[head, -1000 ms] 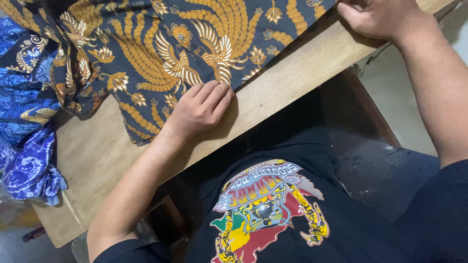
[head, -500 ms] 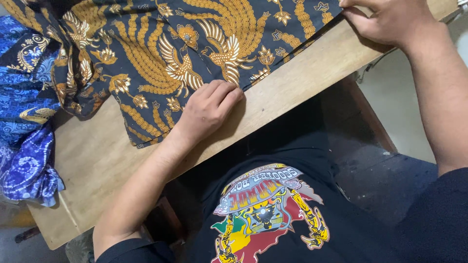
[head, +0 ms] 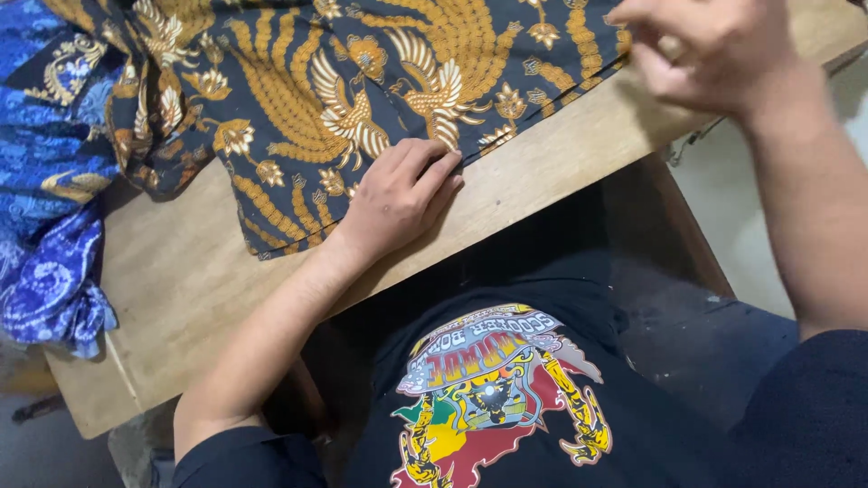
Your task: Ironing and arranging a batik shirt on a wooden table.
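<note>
We see a black batik cloth [head: 362, 81] with gold birds and flowers, a blue patterned cloth [head: 45, 181] with gold motifs, and a tan wooden bench [head: 181, 280].

A worn wooden table [head: 172, 298] with a pale, scuffed top stands over a grey concrete floor [head: 723, 352], evenly lit.

Our left hand [head: 398, 194] lies flat with its fingers straight and close together, its bare arm stretched out behind it, while our right hand [head: 714, 50] is up high with fingers pinched together.
</note>
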